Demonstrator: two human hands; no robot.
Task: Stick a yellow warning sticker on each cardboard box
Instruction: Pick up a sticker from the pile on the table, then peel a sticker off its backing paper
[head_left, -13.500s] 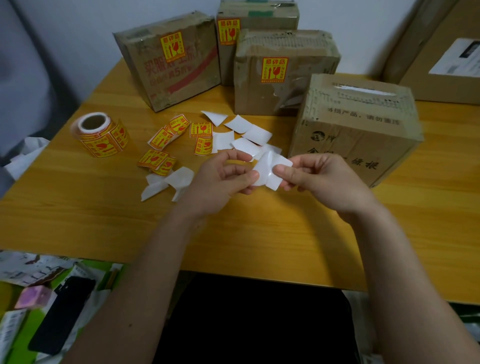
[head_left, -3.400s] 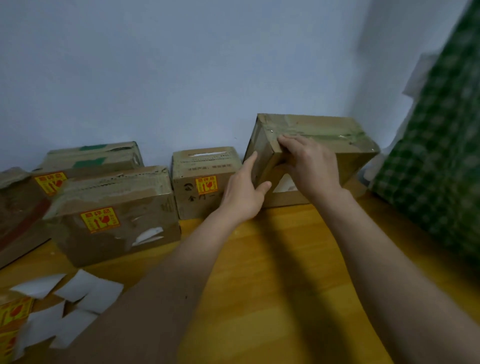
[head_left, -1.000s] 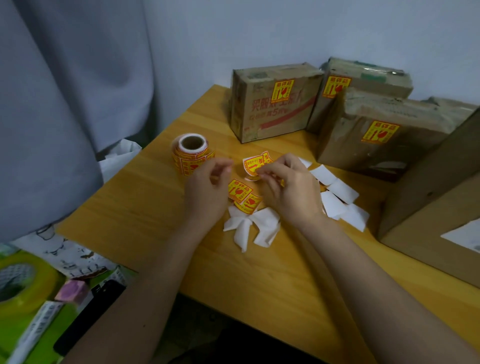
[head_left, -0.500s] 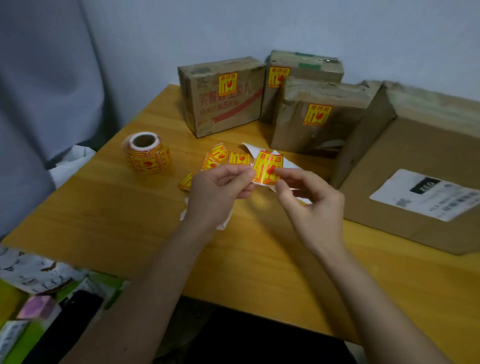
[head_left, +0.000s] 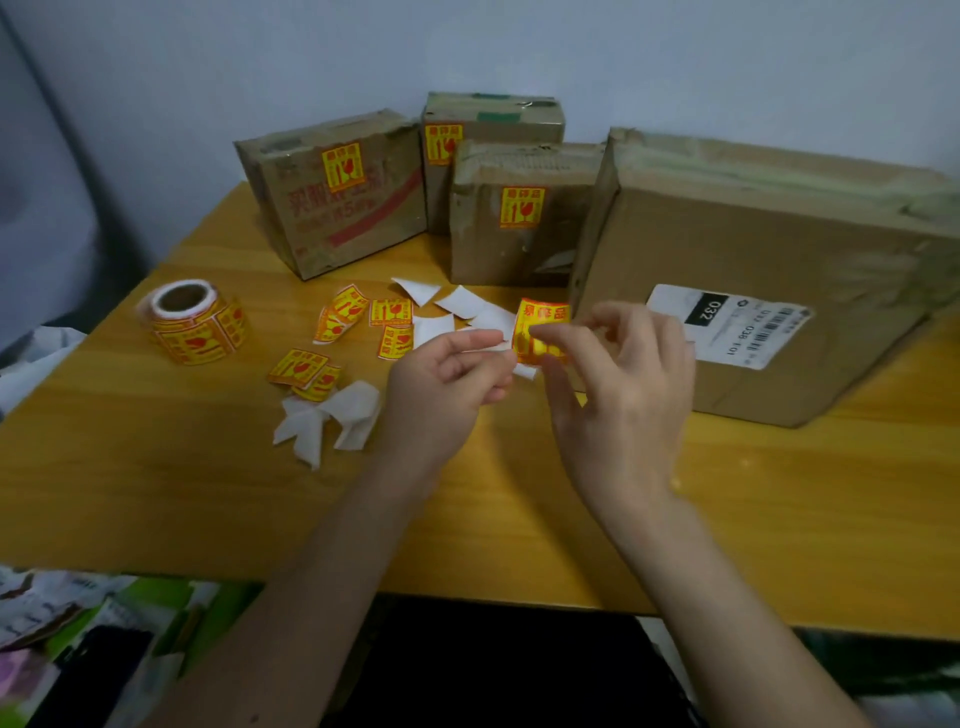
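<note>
While left hand (head_left: 447, 382) pinches backing (head_left: 488, 347), right fingers (head_left: 550, 349) pinch sticker (head_left: 540, 325)

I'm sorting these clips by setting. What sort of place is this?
Probably a home or small-shop parcel-packing spot, not a warehouse: a wooden table against a plain wall, taped cardboard boxes bearing yellow stickers, one large box with a shipping label, and a sticker roll.

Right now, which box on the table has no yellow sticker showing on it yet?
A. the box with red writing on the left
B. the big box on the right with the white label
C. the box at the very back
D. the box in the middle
B: the big box shows only a white shipping label, while the other three boxes each show a yellow sticker.
</note>
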